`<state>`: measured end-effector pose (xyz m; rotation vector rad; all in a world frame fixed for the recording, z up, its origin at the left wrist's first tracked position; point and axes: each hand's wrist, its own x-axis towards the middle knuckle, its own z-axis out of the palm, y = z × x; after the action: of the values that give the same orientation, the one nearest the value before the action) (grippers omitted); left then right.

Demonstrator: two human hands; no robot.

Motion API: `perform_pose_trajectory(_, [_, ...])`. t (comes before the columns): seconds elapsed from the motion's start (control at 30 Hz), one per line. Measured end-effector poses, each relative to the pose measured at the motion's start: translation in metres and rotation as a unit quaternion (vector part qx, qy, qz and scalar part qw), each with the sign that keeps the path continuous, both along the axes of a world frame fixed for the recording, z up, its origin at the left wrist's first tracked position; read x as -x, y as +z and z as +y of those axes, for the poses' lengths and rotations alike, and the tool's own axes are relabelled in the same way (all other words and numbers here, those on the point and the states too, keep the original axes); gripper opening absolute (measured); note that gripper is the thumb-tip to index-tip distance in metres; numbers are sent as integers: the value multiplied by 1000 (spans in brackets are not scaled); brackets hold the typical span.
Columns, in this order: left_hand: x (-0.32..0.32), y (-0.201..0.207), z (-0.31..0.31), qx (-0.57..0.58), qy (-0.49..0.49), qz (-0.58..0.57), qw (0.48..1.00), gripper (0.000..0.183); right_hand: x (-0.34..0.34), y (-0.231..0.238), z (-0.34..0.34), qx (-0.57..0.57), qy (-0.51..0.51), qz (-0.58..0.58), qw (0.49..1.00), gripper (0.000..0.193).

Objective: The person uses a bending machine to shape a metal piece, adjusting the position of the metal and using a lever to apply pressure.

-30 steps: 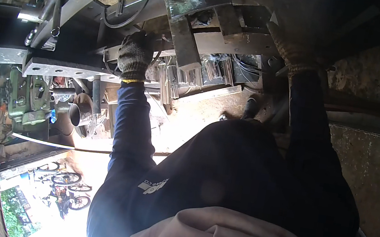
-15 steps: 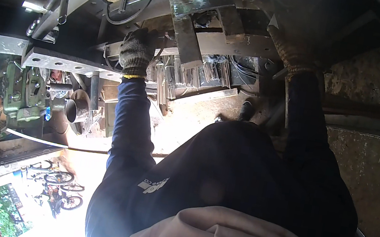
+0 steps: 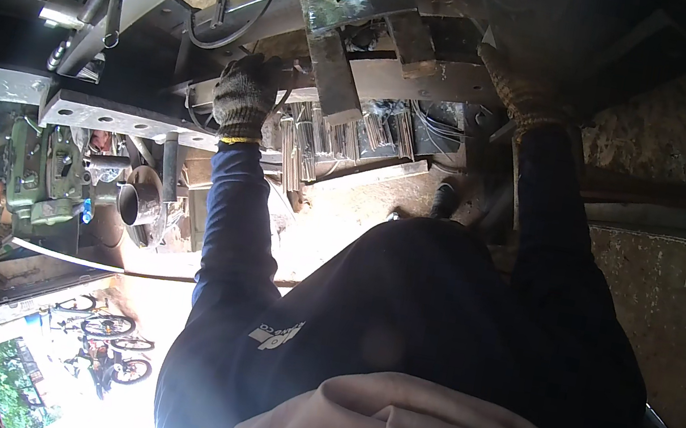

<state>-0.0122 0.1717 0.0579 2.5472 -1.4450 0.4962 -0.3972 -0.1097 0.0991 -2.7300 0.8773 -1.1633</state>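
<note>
My left hand (image 3: pixel 244 98), in a grey knit glove with a yellow cuff edge, rests at the dark workbench edge. Its fingers are curled; what they hold, if anything, is hidden. A thin dark cable (image 3: pixel 290 87) bends beside it. To its right a flat metal bar (image 3: pixel 334 77) sticks out toward me over the bench edge, next to a shorter bar (image 3: pixel 412 44). My right hand (image 3: pixel 525 99), gloved too, reaches into the shadow at the bench's right end. The thumb shows at its left side; the other fingers are lost in the dark.
Bundles of thin metal rods (image 3: pixel 295 147) lie below the bench edge. A steel beam with holes (image 3: pixel 109 119) runs left of my left hand. Beyond it are a green machine (image 3: pixel 46 173) and a metal pipe (image 3: pixel 137 205). Bicycles (image 3: pixel 108 324) stand outside at lower left.
The view has shifted very slightly. Both hands stay almost in the same places, and the metal bars have not visibly moved against the bench.
</note>
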Motion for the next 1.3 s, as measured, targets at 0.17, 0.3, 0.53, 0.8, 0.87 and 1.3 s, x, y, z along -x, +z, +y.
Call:
perform_pose_trajectory(0.17, [-1,-1,0,-5,0,-11,1000,45,0,4,-1,-6,3,39,999,67])
perform_pose_trajectory(0.3, [-6,-7,0,11,-5,-23,1000,44,1,-2,-6,-1,-7,43,999,67])
perform_pose_trajectory(0.53, [-5,-8,0,29,-5,-12,999,43,1,2,-3,-12,8,32,999,68])
perform_pose_trajectory(0.8, [-5,-9,1,18,12,-3,1000,49,0,-3,-7,-19,9,39,999,64])
perform_pose_trajectory(0.87, [-5,-9,3,16,11,1,1000,50,0,0,-5,-37,19,30,999,64])
perform_pose_trajectory(1.3, [-6,-9,2,15,17,-1,1000,51,1,2,-3,-20,-4,59,998,64])
